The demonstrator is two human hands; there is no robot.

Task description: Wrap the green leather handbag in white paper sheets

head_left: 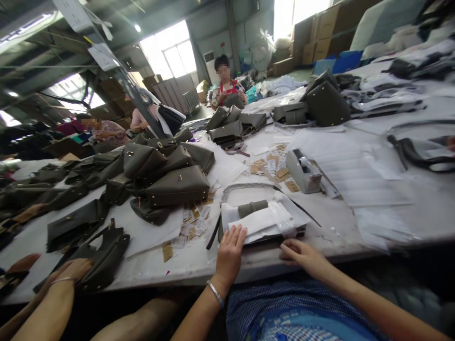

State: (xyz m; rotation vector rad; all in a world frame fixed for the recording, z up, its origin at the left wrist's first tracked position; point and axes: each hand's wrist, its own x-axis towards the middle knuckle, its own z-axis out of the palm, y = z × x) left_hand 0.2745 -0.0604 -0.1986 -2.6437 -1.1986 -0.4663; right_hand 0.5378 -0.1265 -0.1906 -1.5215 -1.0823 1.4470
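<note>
A dark handbag [268, 240] lies flat in front of me at the table's near edge, mostly covered by white wrapping sheets [259, 221]. A grey-green rolled piece [252, 207] shows on top, and a wrapped handle [245, 187] arches behind it. My left hand [232, 244] rests on the bag's near left side, fingers stretched out over the white sheet. At the bag's near right corner is my right hand [297, 253], its fingers curled together. Whatever those fingers may hold is too small to make out.
A grey tape dispenser [303, 171] stands behind the bag, beside scattered tan tags [282, 174]. Olive handbags [177, 187] are piled to the left. A co-worker's hand [76, 269] touches a bag at far left. Another person [227, 90] stands across the table. White sheets [355, 166] lie right.
</note>
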